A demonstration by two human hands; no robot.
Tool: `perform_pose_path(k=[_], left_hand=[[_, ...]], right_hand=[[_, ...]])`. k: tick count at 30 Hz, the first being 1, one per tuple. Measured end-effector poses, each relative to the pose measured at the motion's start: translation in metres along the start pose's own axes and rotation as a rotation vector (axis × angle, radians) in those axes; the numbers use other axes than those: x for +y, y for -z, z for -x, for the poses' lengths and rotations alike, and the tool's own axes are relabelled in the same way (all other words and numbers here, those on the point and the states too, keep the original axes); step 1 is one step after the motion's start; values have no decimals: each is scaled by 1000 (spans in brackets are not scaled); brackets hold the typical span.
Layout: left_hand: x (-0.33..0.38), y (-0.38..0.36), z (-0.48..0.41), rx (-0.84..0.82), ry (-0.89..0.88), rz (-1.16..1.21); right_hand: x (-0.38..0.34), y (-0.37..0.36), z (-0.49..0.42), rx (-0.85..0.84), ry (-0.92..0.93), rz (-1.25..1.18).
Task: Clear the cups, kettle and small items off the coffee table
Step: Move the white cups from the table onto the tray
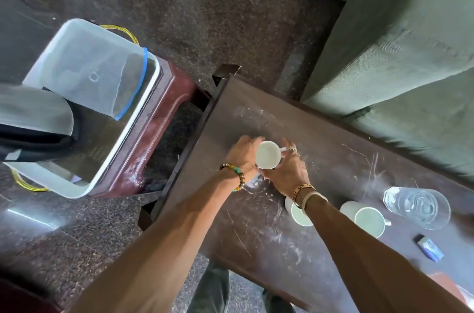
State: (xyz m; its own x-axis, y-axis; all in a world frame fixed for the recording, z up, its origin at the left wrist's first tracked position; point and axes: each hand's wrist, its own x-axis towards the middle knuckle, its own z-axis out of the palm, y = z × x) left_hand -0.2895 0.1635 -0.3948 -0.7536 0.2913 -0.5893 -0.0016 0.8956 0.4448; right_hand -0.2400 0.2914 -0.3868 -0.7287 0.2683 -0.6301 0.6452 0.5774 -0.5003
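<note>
- Two hands enclose one white cup point(268, 155). The left hand point(243, 156) curls round its left side, and the right hand point(288, 171) wraps its right side, fingers by the handle point(284, 149).
- We find the cup between the palms, mouth up, handle pointing away to the right. We cannot tell whether it rests on the coffee table point(320, 138) or is just raised.
- The plastic bin point(84, 56) lies left of the hands, past the table edge. The left hand is nearer to it, so we judge the carry runs leftward.
- A second cup point(298, 212) sits under the right wrist. A third cup point(366, 219), a glass point(416, 206) and a lighter point(429, 246) lie further right of that wrist.
</note>
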Motion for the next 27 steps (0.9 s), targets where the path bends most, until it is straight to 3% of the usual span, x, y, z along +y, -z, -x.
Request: perform_pose_path(k=[7,19,27], left_hand=[[-6,26,31,80,-7,137],[16,214,130,319,-108,400],[-6,228,200,439,-15,371]], right_hand=[[-31,12,24,-11,54,33],[-204,89,116,69,225,-40],[-227,66,174,-25,330,-82]])
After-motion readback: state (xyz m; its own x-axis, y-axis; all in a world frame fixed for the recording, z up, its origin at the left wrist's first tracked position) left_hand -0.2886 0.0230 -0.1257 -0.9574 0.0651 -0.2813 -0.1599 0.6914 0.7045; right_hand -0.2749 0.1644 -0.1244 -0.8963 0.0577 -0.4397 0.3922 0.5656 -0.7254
